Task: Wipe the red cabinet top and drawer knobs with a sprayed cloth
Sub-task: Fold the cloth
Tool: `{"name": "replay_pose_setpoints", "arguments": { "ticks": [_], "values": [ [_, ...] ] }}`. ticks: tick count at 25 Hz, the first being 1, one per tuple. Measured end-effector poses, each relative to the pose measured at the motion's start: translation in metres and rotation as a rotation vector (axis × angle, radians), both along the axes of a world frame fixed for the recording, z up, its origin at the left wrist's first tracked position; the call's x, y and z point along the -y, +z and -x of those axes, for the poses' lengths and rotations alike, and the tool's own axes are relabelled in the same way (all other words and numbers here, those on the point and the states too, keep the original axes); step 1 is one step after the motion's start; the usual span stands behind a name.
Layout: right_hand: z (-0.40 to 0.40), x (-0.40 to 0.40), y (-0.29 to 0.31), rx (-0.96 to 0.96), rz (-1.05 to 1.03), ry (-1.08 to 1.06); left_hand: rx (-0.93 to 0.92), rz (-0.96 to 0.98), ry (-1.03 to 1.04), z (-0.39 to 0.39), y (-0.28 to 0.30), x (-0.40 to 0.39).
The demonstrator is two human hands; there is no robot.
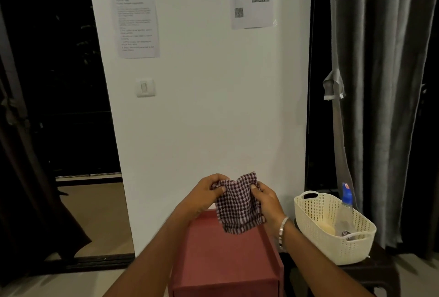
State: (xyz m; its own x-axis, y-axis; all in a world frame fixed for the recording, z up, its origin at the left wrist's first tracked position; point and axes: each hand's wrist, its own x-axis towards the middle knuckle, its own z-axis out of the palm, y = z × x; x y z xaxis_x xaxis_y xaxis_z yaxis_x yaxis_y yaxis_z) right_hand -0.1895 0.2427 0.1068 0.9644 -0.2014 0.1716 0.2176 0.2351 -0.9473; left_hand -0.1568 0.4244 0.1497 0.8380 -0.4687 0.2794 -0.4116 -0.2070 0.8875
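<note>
One checked cloth (237, 204) hangs long-way down above the one red cabinet top (225, 256). The left hand (206, 195) and right hand (266, 198) each pinch a top corner. One spray bottle (346, 209) stands in one basket (318, 230).

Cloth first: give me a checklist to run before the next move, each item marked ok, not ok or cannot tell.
1. Cloth held: ok, the left hand and right hand each pinch a top corner, and it hangs above the cabinet.
2. Cloth sprayed: cannot tell, no dampness shows.
3. Spray bottle at hand: ok, it stands in the basket to the right.
4. A hand free for the bottle: not ok, both hold the cloth.
5. Cabinet top free of objects: ok, bare where visible.
6. Drawer knobs in view: not ok, the front is below the frame.
</note>
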Motion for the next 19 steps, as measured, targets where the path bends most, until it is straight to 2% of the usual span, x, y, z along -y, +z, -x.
{"name": "replay_pose_setpoints", "arguments": {
  "ticks": [2,5,8,11,15,19],
  "values": [
    [-0.023,0.011,-0.006,-0.03,-0.125,0.15,0.019,0.013,-0.07,-0.024,-0.002,0.012],
    [-0.062,0.027,-0.019,-0.022,-0.204,0.31,0.037,0.06,-0.109,-0.068,-0.014,0.028],
    [-0.122,0.046,-0.033,-0.099,-0.189,0.364,0.006,0.102,-0.166,-0.132,-0.028,0.051],
    [-0.191,0.066,-0.044,-0.204,-0.161,0.402,-0.132,0.16,-0.289,-0.203,-0.037,0.081],
    [-0.25,0.092,-0.021,-0.263,-0.159,0.468,-0.285,0.257,-0.411,-0.267,-0.017,0.114],
    [-0.277,0.13,0.025,-0.341,-0.103,0.466,-0.376,0.272,-0.447,-0.299,0.034,0.154]
  ]
}}
